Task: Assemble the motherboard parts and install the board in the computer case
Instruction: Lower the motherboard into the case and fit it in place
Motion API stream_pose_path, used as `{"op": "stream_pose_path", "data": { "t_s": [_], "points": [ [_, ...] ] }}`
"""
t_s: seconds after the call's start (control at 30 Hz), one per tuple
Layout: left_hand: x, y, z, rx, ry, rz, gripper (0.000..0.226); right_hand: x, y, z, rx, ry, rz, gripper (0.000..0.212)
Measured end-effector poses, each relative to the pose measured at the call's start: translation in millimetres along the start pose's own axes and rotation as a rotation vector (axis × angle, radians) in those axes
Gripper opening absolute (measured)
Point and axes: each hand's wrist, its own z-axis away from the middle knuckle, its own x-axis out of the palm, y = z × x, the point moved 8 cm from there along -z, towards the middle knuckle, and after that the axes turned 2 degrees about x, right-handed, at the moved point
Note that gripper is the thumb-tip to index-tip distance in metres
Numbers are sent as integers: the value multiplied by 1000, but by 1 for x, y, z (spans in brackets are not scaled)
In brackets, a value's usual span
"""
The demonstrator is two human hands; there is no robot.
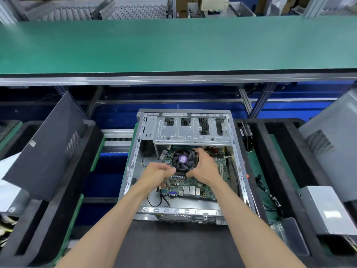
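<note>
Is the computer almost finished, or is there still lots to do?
About halfway, I think. The motherboard with its fan already sits inside the open case. Both hands, left and right, hold the fan. The side panel is still off.

left hand [158, 172] + right hand [202, 167]: gripping cooler fan [183, 159] | on motherboard [190, 185] | inside open case [135, 161]

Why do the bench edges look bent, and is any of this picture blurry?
Head view: the wide lens bows the long green bench top and stretches the corners; the edges and background smear, while the round black cooler fan between the left hand and right hand stays sharp; lighting is even, no harsh glare.
</note>
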Motion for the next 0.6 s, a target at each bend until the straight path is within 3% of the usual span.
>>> {"op": "stream_pose_path", "data": {
  "t_s": [0.3, 0.4, 0.6],
  "points": [
    [-22, -14, -4, -97, 229, -162, 26, 4, 0, 1, -1, -34, 52, 97],
    [-23, -21, -7, -152, 224, -214, 16, 4, 0, 1, -4, -35, 58, 96],
    [-18, -23, -9, -179, 138, -213, 18, 4, 0, 0, 3, -36, 53, 98]
  ]
}}
